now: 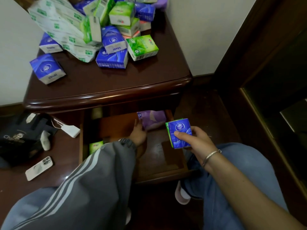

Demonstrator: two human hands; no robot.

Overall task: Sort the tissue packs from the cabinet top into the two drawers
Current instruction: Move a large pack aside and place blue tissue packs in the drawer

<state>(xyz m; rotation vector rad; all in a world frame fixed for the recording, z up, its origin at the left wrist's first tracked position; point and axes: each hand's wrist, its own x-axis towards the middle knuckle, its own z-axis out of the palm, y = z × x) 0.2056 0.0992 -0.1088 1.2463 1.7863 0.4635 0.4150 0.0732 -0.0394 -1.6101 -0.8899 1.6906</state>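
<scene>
The dark wooden cabinet top (108,87) lies beyond both hands. A heap of packs (99,27) covers its far part: blue, green, and long white-and-green ones leaning on each other. A lone blue pack (47,68) sits apart, far up and left of the left hand (138,133). A green pack (142,47) marks the heap's near edge, straight beyond the right hand (192,138).

In the open drawers (164,165), a purple pack (152,121) lies between the hands, against the left fingers.

On the floor (69,163), left of the left hand, lie a white charger (70,131), a black bag (20,138) and a face-down phone (39,168).
</scene>
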